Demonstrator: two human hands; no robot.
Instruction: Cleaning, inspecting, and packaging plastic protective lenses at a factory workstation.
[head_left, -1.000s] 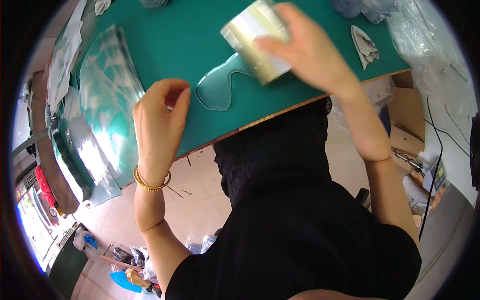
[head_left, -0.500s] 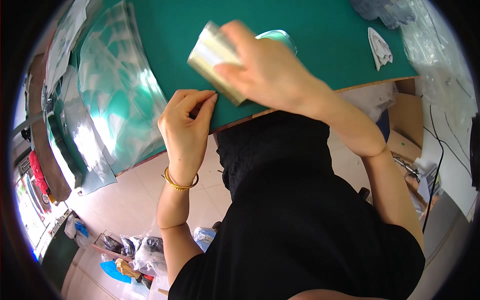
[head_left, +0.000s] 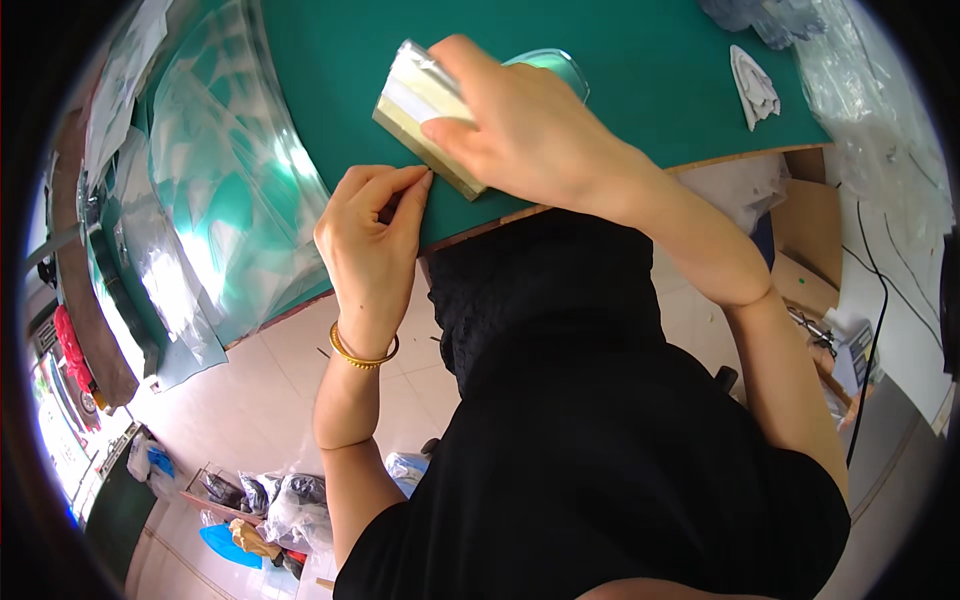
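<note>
My right hand [head_left: 530,125] grips a pale yellow and whitish block-like tool [head_left: 425,105] with a straight lower edge. The block is tilted over the green tabletop [head_left: 340,60], and motion blurs its upper end. Close to its lower edge, my left hand [head_left: 370,215] rests at the table's front edge, thumb and forefinger pinched together. What they pinch, if anything, is too small to make out. Beyond my right hand shows the rounded end of a clear, pale-rimmed plastic piece [head_left: 560,66]; the hand hides the rest of it.
Clear plastic sheets [head_left: 225,170] lie over the left side of the table. A crumpled white cloth [head_left: 755,88] sits at the right, near clear plastic wrapping [head_left: 870,110]. Black cables [head_left: 878,300] hang at the right. Bagged items [head_left: 295,505] stand on the floor below left.
The block and my right hand have shifted slightly up and left in the picture, as has the table. My left hand keeps its pinch at the table edge.
</note>
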